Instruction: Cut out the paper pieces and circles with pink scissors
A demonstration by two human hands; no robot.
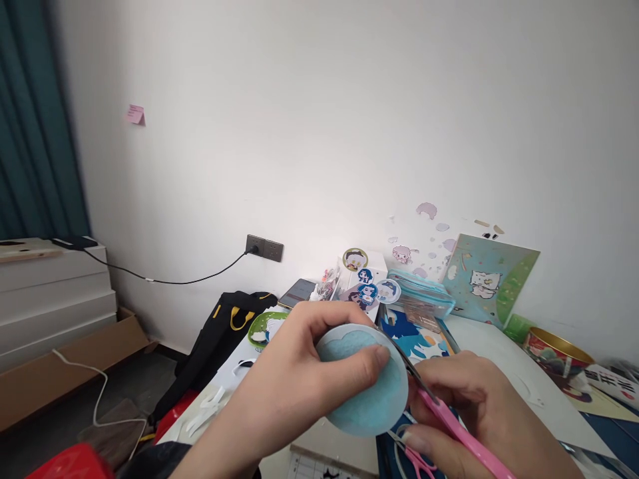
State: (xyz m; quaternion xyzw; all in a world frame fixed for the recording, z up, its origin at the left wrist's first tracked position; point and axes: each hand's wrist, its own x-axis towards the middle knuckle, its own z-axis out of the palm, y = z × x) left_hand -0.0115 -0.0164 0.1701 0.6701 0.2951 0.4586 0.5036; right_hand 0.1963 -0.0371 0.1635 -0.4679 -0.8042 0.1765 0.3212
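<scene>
A round light-blue disc (367, 399) with a pale rim is held up over the table. My left hand (309, 366) grips it, thumb across its face and fingers behind it. Pink-handled scissors (454, 422) are in my right hand (479, 406), their blades along the disc's upper right edge. My right fingers are closed around the handles. Below the disc, a second pair of small pink scissors (417, 459) shows in part near my right thumb.
Round stickers (367, 293), a clear blue pouch (424, 293) and a picture folder (489, 279) stand by the wall. A round tin (559, 352) is at the right. Left are a black bag (214, 339), paper scraps (207, 409) and a cable (174, 283) to a wall socket (264, 247).
</scene>
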